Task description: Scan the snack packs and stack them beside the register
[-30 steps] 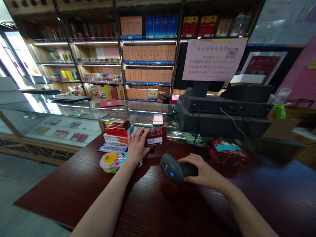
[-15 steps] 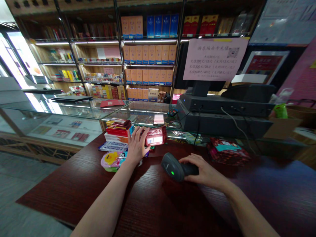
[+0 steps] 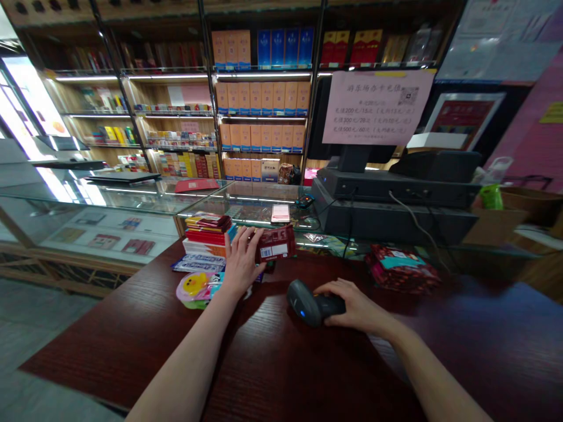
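Note:
My left hand (image 3: 241, 258) is closed on a dark red snack packet (image 3: 276, 241), its white barcode label turned towards me. In my right hand (image 3: 352, 305) is a dark barcode scanner (image 3: 305, 305), held low over the brown counter with a small blue light showing. The scanner's head faces left, apart from the packet. Beside my left hand stands a stack of red, yellow and white boxes or packets (image 3: 206, 234). Blue-and-white packets (image 3: 197, 262) lie below it, and nearer me is a pink-rimmed pack with a yellow duck (image 3: 194, 285).
On the right of the counter (image 3: 281, 375) lies a pile of dark red packets (image 3: 402, 271). A monitor (image 3: 323, 117) with a pink notice (image 3: 373, 108) stands behind on a dark base. A glass showcase (image 3: 127, 220) extends left, and stocked shelves (image 3: 264, 117) line the back.
The scanner's light has gone from green to blue. The label on the packet, lit up before, is no longer brightly lit. My hands hold the same things and have barely moved.

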Demonstrator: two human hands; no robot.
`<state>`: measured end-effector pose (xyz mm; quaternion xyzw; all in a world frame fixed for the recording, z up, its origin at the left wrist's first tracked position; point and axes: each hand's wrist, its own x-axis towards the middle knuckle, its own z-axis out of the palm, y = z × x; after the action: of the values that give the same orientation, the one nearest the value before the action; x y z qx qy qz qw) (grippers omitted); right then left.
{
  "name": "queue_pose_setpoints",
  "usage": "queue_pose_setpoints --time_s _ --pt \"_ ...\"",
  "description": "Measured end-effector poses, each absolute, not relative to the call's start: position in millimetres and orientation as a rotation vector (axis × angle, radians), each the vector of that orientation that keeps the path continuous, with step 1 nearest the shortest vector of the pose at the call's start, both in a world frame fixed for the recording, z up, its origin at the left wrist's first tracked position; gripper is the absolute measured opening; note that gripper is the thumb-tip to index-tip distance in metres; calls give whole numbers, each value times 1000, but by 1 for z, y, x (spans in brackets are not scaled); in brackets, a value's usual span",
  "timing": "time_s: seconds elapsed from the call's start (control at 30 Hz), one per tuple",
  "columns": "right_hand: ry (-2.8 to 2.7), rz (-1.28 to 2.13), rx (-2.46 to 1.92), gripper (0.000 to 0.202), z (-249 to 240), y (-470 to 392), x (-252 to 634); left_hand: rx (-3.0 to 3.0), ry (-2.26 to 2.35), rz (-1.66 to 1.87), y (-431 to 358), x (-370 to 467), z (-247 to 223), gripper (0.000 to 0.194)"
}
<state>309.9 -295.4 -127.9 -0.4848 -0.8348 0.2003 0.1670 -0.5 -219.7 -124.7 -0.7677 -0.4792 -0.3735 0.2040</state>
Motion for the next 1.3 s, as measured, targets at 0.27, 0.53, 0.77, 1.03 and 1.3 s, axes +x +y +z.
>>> queue_pose_setpoints --time_s 0.27,0.53,0.77,1.03,1.3 --pt "-2399 596 -1363 55 -135 -291 309 -2154 -1320 -1044 -222 3 -122 87" --pt "-2380 603 -1377 53 -130 -296 309 -2168 -1276 -1070 -225 8 -122 87" --pt "-2063 508 -1347 35 -123 -293 309 -2202 -1214 -1046 -228 15 -121 84" --pt "-1664 361 -1290 38 -132 -283 303 -2250 -1134 -1032 -235 27 -119 84" --pt "-1588 254 -1259 56 -118 -285 289 -2258 -1033 -1064 -244 39 -115 78"
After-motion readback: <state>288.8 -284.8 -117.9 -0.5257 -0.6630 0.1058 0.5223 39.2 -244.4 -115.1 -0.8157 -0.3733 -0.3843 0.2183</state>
